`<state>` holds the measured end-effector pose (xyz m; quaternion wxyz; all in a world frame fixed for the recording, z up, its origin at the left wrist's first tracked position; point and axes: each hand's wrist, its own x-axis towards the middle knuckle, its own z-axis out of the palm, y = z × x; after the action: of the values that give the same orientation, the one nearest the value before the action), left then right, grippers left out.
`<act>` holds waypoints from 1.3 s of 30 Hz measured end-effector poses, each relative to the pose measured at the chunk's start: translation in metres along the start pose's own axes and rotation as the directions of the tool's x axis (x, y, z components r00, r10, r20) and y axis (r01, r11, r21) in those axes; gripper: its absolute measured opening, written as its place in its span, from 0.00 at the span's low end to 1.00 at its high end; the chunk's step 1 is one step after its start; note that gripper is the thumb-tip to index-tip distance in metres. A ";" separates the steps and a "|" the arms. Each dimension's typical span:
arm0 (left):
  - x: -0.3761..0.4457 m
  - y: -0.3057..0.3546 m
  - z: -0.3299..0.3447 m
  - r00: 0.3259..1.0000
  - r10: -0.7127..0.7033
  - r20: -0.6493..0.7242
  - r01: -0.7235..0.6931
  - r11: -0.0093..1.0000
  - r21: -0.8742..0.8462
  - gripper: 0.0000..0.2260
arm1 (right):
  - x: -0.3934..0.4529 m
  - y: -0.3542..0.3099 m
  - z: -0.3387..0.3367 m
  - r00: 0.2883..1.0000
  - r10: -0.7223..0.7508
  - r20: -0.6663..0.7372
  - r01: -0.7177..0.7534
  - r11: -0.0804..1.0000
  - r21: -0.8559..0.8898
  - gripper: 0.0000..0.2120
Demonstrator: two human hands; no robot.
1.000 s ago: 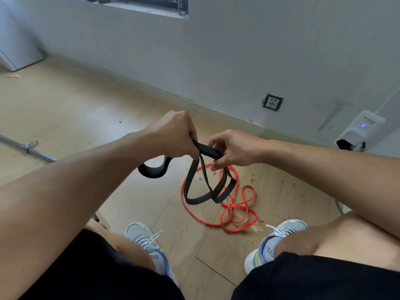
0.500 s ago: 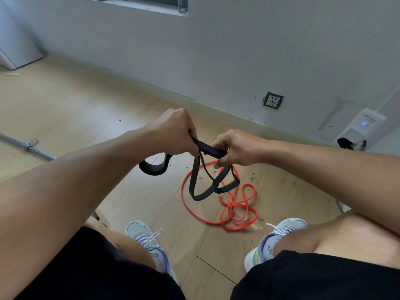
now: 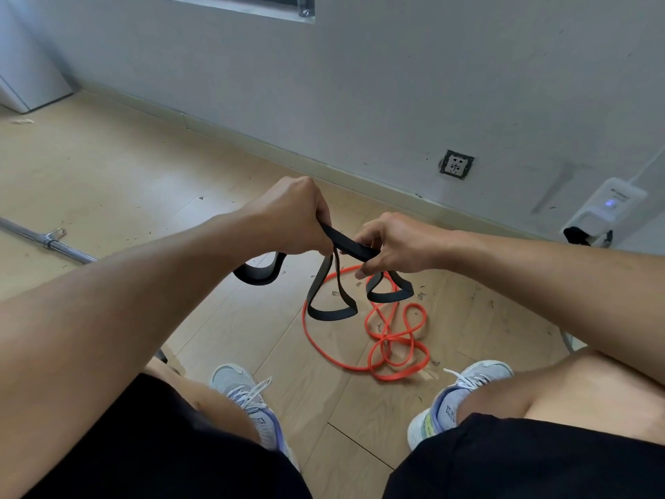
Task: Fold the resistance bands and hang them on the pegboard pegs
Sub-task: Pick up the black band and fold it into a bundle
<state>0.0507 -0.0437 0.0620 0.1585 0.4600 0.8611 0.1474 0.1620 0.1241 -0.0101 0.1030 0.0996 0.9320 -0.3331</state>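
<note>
Head view, both hands (image 3: pixel 295 217) (image 3: pixel 399 246) gripping black band (image 3: pixel 347 246)

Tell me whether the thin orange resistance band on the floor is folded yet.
Not folded. The thin orange resistance band lies loose on the wooden floor in tangled, overlapping loops, untouched by either hand.
</note>
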 end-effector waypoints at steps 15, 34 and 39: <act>-0.001 0.004 -0.001 0.999 0.035 -0.027 -0.038 0.991 -0.126 0.06 | -0.001 0.000 0.005 0.999 -0.015 -0.037 0.018 0.998 0.061 0.10; -0.008 -0.033 -0.014 0.998 0.034 -0.061 -0.058 0.896 -0.441 0.05 | -0.029 -0.026 -0.034 0.960 0.020 -0.278 0.086 0.926 0.367 0.11; 0.005 -0.025 0.007 0.997 0.080 -0.006 -0.073 0.881 -0.467 0.10 | -0.025 -0.027 -0.044 0.960 0.005 -0.280 0.083 0.950 0.301 0.12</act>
<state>0.0321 -0.0518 0.0453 0.2644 0.4430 0.7804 0.3534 0.1739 0.1290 0.0460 -0.0523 0.1415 0.8752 -0.4596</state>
